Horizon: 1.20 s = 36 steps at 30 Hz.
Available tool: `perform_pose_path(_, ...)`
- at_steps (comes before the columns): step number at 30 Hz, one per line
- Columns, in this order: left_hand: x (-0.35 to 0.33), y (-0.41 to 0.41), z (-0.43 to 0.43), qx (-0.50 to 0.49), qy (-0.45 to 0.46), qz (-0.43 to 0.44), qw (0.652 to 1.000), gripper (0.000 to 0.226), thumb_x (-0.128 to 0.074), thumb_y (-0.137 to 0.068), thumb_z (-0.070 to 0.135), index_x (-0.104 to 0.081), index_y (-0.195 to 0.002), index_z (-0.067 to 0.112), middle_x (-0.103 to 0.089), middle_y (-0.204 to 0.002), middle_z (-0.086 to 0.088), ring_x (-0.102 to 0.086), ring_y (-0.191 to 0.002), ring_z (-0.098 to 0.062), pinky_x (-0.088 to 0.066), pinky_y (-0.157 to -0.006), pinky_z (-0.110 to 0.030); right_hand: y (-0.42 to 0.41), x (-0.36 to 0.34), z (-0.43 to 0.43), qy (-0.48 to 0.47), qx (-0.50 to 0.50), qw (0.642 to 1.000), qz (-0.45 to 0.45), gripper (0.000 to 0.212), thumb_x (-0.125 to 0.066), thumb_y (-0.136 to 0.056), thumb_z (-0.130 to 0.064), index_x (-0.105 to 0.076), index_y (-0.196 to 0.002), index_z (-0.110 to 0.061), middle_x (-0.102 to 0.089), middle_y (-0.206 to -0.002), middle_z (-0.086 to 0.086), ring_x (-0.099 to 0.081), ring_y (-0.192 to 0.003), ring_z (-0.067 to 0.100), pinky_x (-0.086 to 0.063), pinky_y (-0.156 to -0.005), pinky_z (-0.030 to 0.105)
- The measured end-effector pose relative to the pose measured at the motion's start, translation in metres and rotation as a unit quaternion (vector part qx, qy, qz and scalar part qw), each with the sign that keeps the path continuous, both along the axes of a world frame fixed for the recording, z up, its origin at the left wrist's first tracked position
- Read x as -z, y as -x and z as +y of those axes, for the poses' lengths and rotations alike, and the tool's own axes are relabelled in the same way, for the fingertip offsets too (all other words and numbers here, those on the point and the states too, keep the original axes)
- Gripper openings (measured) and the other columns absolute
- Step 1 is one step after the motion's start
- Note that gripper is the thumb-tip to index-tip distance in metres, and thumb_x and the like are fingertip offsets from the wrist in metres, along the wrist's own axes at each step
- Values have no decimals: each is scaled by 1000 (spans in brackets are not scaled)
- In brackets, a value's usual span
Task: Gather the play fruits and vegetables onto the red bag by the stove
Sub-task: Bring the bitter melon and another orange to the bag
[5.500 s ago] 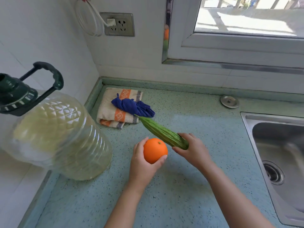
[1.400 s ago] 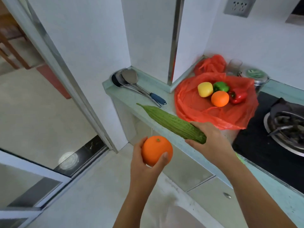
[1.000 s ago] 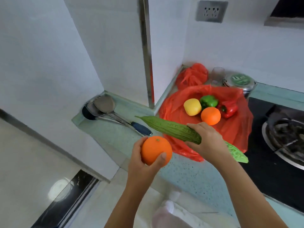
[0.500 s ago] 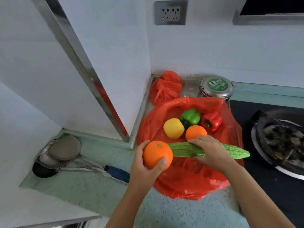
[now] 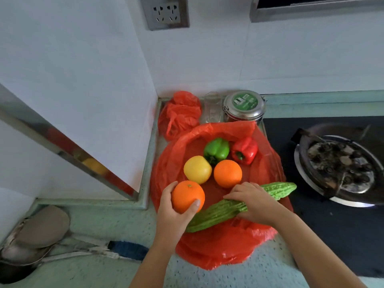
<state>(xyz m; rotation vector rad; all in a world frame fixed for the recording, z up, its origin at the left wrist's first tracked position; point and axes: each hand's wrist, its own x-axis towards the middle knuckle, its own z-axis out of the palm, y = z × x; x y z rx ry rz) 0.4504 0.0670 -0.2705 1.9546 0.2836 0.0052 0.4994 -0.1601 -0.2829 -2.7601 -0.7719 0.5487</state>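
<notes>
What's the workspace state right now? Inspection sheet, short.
Surface: speckled green counter, red bag spread beside stove.
Job's things: green pepper, red pepper, yellow fruit, loose orange lie on the bag; held orange and bitter gourd over its near part.
Clutter: crumpled bag, glass, steel tin behind it; ladles at left.
Hands: left hand grips held orange; right hand grips bitter gourd.
Cables: nothing seen.
Surroundings: wall socket above; white walls.
</notes>
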Motion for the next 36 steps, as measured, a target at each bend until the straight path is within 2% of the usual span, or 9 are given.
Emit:
perform_pose_path(3, 13, -7, 1, 3, -30, 13, 999, 68, -78, -69, 32, -43, -126, 30, -47, -125, 8, -49, -109, -12, -44, -89, -31, -1, -1, 1, 9, -4, 1000, 26, 58, -62, -79, -34, -40, -133, -37, -45, -127, -10, -35, -117, 13, -19, -104, 32)
perform_pose_path(7, 23, -18, -3, 17, -49, 15, 999, 69, -79, -67, 31, -43, -126, 25, -46, -125, 6, -48, -109, -12, -39, -86, -25, -5, -3, 1, 1, 11, 998, 56, 60, -63, -78, -34, -40, -133, -37, -44, -129, -11, -33, -120, 12, -12, -110, 40)
perform_pose_path(12, 32, -25, -6, 37, -62, 24, 997, 71, -80, -66, 32, -43, -126, 23, -46, -124, 5, -46, -110, -11, -38, -89, -25, -4, -4, -2, -33, 37, 997, 63, 57, -62, -79, -40, -42, -132, -36, -44, -128, -14, -32, -121, 9, -7, -113, 42)
perform_pose_path(17, 38, -29, -11, 40, -52, 38, 997, 74, -80, -65, 33, -42, -128, 21, -46, -125, 4, -46, -112, -12, -39, -91, -27, 1, 3, -4, -120, 101, 988, 3, 50, -63, -79, -45, -50, -126, -31, -51, -118, -10, -40, -115, 11, -19, -109, 35)
perform_pose_path(20, 40, -33, -17, 42, -52, 30, 997, 74, -80, -65, 33, -42, -128, 21, -45, -124, 6, -45, -112, -11, -39, -92, -27, 8, 11, -3, -163, 135, 976, -44, 49, -65, -75, -45, -59, -119, -24, -58, -107, -4, -50, -105, 19, -33, -102, 43)
perform_pose_path(23, 40, -36, -23, 48, -43, 21, 998, 75, -79, -65, 37, -40, -128, 22, -43, -124, 8, -44, -111, -8, -37, -86, -16, 15, 18, 0, -190, 161, 963, -108, 47, -62, -69, -47, -65, -108, -20, -61, -95, -3, -58, -92, 20, -46, -88, 49)
perform_pose_path(26, 39, -39, -29, 57, -39, 21, 997, 80, -73, -60, 48, -39, -128, 24, -42, -124, 9, -42, -110, -3, -35, -80, -7, 20, 21, 1, -199, 184, 955, -125, 46, -57, -73, -50, -65, -108, -21, -60, -96, -4, -56, -94, 19, -46, -87, 51)
perform_pose_path(30, 38, -42, -32, 95, -61, 15, 993, 85, -70, -58, 53, -35, -130, 24, -39, -125, 11, -39, -111, -2, -34, -79, -4, 21, 22, -1, -203, 206, 948, -135, 44, -54, -76, -49, -64, -108, -21, -60, -99, -4, -54, -97, 17, -46, -87, 52)
perform_pose_path(36, 39, -39, -29, 124, -91, 5, 988, 90, -74, -61, 48, -31, -135, 22, -32, -126, 13, -36, -113, -1, -31, -79, -1, 24, 19, -3, -195, 224, 945, -139, 43, -53, -77, -48, -64, -109, -21, -60, -101, -4, -54, -99, 17, -46, -88, 52)
